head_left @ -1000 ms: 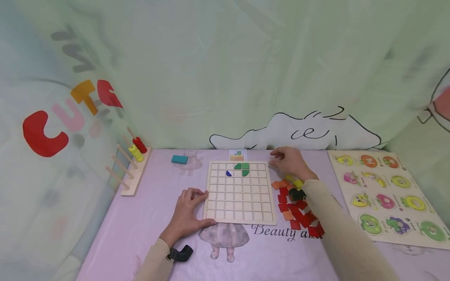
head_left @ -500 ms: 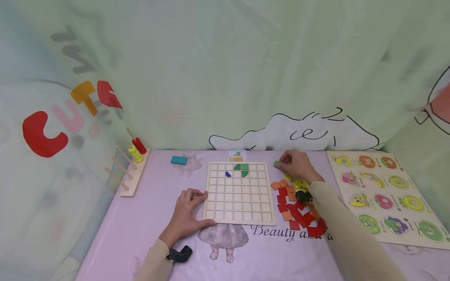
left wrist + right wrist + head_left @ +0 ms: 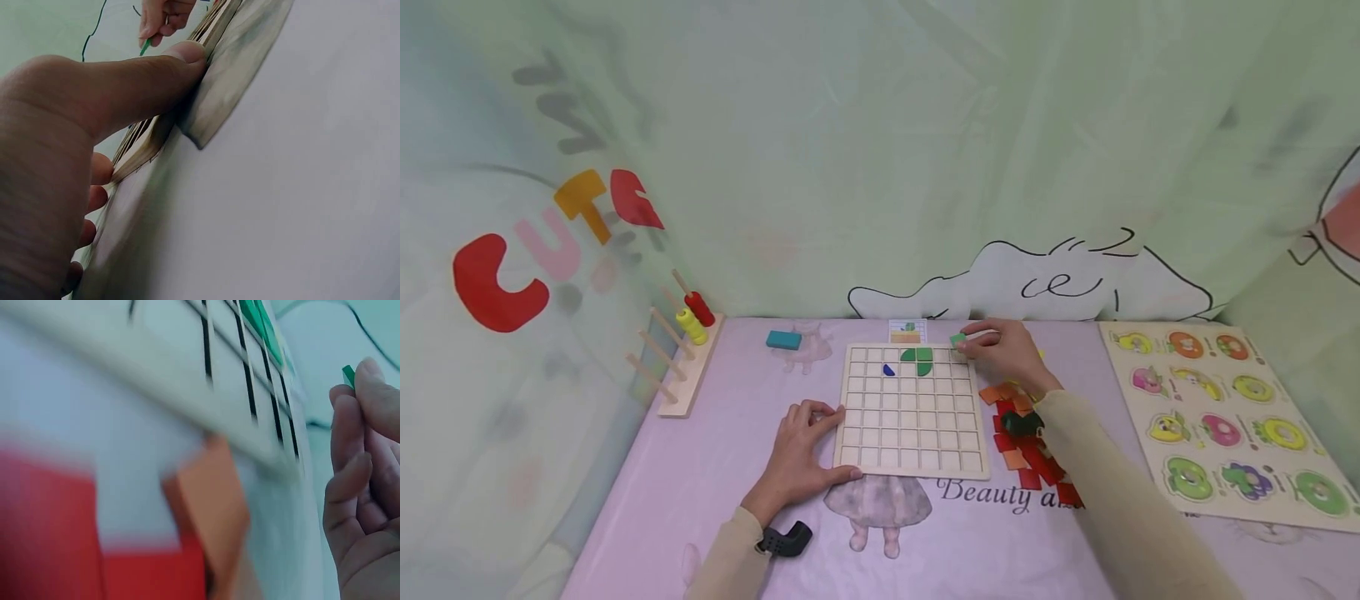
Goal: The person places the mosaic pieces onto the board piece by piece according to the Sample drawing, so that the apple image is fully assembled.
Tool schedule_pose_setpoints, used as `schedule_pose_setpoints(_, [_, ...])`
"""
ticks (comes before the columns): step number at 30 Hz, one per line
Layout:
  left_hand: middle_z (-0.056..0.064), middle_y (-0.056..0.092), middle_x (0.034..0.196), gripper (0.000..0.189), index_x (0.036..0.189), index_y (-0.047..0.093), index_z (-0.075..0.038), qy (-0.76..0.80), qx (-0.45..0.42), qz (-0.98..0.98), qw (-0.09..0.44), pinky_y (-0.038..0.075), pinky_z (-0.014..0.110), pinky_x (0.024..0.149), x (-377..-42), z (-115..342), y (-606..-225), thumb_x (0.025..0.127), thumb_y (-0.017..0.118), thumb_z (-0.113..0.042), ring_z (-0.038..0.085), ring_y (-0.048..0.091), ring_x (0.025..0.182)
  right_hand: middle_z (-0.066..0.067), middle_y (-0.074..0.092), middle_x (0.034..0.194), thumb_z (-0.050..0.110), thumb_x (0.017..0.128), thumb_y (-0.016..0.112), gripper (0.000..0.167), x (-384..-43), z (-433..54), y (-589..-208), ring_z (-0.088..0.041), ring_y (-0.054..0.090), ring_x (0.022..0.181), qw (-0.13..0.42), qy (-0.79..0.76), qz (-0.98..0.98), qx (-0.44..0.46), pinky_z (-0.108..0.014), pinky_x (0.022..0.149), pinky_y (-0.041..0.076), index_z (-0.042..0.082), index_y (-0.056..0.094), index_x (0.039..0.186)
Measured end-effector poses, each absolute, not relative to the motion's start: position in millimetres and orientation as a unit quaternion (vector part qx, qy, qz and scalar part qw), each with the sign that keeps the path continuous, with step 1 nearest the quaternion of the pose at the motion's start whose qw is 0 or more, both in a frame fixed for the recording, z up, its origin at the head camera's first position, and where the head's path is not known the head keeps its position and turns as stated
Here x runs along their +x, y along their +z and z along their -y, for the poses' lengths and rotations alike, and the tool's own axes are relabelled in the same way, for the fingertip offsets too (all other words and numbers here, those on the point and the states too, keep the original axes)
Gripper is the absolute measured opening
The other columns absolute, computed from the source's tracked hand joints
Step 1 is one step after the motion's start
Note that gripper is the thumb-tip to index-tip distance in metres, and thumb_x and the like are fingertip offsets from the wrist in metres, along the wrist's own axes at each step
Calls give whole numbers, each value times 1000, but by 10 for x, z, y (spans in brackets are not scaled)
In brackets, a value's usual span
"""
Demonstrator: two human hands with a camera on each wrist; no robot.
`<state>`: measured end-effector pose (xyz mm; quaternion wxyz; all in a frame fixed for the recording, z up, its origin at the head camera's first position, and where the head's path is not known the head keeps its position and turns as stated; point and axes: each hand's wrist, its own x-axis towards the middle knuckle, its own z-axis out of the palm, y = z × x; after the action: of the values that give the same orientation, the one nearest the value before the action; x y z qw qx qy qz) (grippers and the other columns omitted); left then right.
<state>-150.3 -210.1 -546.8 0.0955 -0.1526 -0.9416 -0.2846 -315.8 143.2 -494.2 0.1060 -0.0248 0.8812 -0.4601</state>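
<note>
My right hand (image 3: 1007, 352) pinches a small green tile (image 3: 958, 341) between thumb and fingertips, over the top right corner of a wooden grid board (image 3: 891, 419). In the right wrist view the green tile (image 3: 349, 376) shows edge-on. My left hand (image 3: 800, 454) holds the board's lower left corner, its thumb (image 3: 156, 81) along the near edge and fingers at the left side. Several green pieces (image 3: 923, 356), some with rounded edges, lie in the board's upper cells. One cell holds a dark blue piece (image 3: 889, 370). Behind the board lies a small picture card (image 3: 907, 331).
Red (image 3: 1030, 478) and orange tiles (image 3: 1014, 459) lie heaped right of the board, partly under my right forearm. A fruit puzzle board (image 3: 1225, 417) lies far right. At the left stand a peg rack (image 3: 688, 375) with beads and a teal block (image 3: 783, 340).
My right hand has picked up a green tile at the board's upper right and carried it left over the board's corner. The left hand has stayed in place.
</note>
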Motion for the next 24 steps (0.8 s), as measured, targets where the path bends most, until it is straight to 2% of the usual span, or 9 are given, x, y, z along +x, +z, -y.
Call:
schedule_pose_setpoints(4, [5, 55, 131, 92, 145, 67, -13, -285, -150, 942, 93, 39, 46, 96, -1500, 2099, -5462, 68, 95, -55, 21, 46, 112, -13, 80, 112, 30, 97, 80, 42, -3116, -1217, -4932, -30, 69, 113, 126, -472, -871, -47, -43, 100, 49, 11, 70, 133])
schedule_pose_setpoints(9, [6, 55, 131, 92, 145, 67, -13, -293, -151, 940, 88, 39, 47, 97, -1501, 2098, -5443, 67, 96, -54, 22, 46, 112, -8, 79, 98, 24, 92, 85, 33, -3076, -980, -4949, -23, 73, 93, 94, -441, -884, -124, -37, 87, 53, 7, 76, 119])
schedule_pose_setpoints(13, [6, 55, 132, 93, 145, 66, -12, -292, -153, 940, 88, 39, 46, 97, -1506, 2101, -5439, 68, 95, -54, 22, 46, 112, -6, 72, 91, 23, 87, 90, 29, -3056, -846, -4965, -18, 64, 81, 78, -425, -887, -161, -31, 76, 49, 6, 78, 107])
schedule_pose_setpoints(24, [5, 55, 131, 91, 145, 67, -14, -289, -150, 942, 84, 39, 46, 96, -1506, 2097, -5437, 68, 95, -55, 21, 45, 112, -2, 69, 83, 24, 81, 94, 31, -3001, -745, -5019, -17, 58, 75, 75, -384, -904, -171, -32, 71, 44, 10, 79, 104])
